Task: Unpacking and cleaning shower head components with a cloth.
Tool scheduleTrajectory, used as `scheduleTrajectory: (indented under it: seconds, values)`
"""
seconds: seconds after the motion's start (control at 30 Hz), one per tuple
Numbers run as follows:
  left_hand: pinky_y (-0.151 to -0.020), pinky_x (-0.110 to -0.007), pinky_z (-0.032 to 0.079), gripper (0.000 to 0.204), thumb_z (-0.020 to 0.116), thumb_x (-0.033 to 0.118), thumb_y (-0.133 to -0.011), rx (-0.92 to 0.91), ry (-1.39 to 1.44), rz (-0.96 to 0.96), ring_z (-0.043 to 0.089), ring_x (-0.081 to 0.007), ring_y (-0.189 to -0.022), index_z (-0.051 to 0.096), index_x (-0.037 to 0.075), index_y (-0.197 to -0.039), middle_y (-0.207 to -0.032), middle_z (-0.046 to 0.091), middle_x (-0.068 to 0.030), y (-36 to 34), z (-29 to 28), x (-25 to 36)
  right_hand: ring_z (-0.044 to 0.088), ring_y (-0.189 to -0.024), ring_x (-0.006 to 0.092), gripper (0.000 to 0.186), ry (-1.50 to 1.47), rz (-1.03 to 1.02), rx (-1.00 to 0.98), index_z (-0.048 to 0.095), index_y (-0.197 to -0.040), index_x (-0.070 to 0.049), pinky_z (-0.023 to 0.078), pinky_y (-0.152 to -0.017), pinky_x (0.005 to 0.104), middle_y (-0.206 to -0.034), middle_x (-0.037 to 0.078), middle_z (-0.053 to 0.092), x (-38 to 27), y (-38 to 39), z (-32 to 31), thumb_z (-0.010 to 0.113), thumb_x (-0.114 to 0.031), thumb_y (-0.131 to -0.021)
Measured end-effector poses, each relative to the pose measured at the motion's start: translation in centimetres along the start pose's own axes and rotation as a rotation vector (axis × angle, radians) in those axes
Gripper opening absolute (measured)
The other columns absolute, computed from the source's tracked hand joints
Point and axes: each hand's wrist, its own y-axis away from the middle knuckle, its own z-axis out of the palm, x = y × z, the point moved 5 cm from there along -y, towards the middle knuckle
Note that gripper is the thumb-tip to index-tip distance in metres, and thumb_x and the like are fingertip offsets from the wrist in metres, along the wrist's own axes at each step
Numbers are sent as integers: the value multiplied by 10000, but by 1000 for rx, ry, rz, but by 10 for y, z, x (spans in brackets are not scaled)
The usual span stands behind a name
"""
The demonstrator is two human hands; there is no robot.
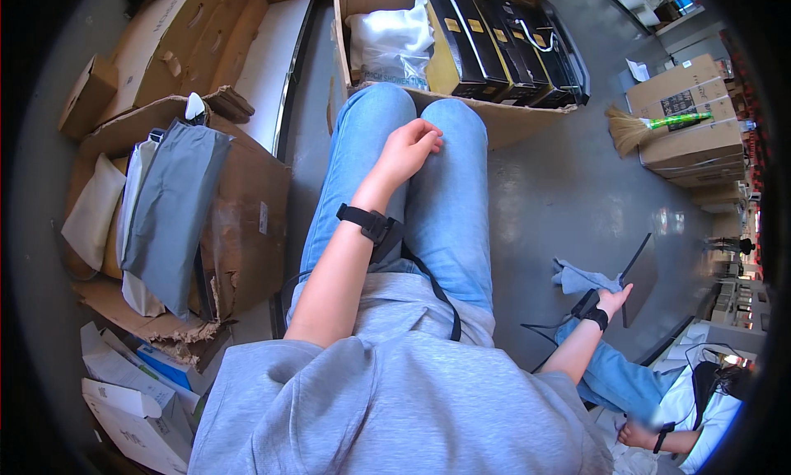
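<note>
Grey floor (pixel 548 195) behind, left hand (pixel 409 150) loosely half-spread above jeans (pixel 451 195), right hand (pixel 612 299) grip pinching dark flat panel (pixel 642 279), blue-grey cloth (pixel 583 279) probably touching.

The left hand's (pixel 409 151) palm is turned out of sight. The right hand (pixel 610 300) covers part of the dark panel (pixel 642 269), its exact finger hold unclear. The dark rim cuts off a co-worker (pixel 634 384), partly blurred; the upper edge crops the open carton (pixel 527 126). A distant dark shape (pixel 732 245) is too small to tell.
</note>
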Motion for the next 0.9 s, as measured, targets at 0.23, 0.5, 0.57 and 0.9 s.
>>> scheduleTrajectory:
  seconds: [0.23, 0.5, 0.57, 0.9]
  values:
    - [-768, -279, 506, 174, 525, 90, -932, 1, -19, 2, 653, -154, -838, 619, -27, -1019, -915, 678, -99, 0, 0, 0, 405, -1306, 270, 718, -97, -56, -21, 435, -1391, -34, 223, -1130, 426, -1440, 64, 456, 1, 20, 1, 498, -573, -920]
    - [-771, -276, 509, 171, 529, 82, -927, -19, -9, 5, 650, -150, -840, 614, -34, -1021, -912, 673, -93, -2, 0, 0, 417, -1304, 288, 686, -106, -77, -19, 473, -1360, -52, 222, -1132, 453, -1417, 75, 482, 8, 20, -12, 496, -575, -916]
    - [-773, -276, 509, 171, 529, 80, -927, -24, 8, 1, 650, -151, -841, 613, -33, -1023, -914, 672, -93, -2, 1, -1, 420, -1298, 278, 683, -119, -74, 8, 458, -1365, -32, 245, -1129, 428, -1427, 79, 470, 11, 23, -13, 520, -547, -922]
    - [-775, -275, 507, 169, 533, 80, -927, -22, -8, -8, 649, -149, -848, 613, -28, -1029, -923, 673, -93, -2, 0, -3, 420, -1302, 273, 689, -129, -35, 33, 463, -1369, -48, 238, -1129, 457, -1412, 78, 485, 25, 41, -1, 527, -561, -914]
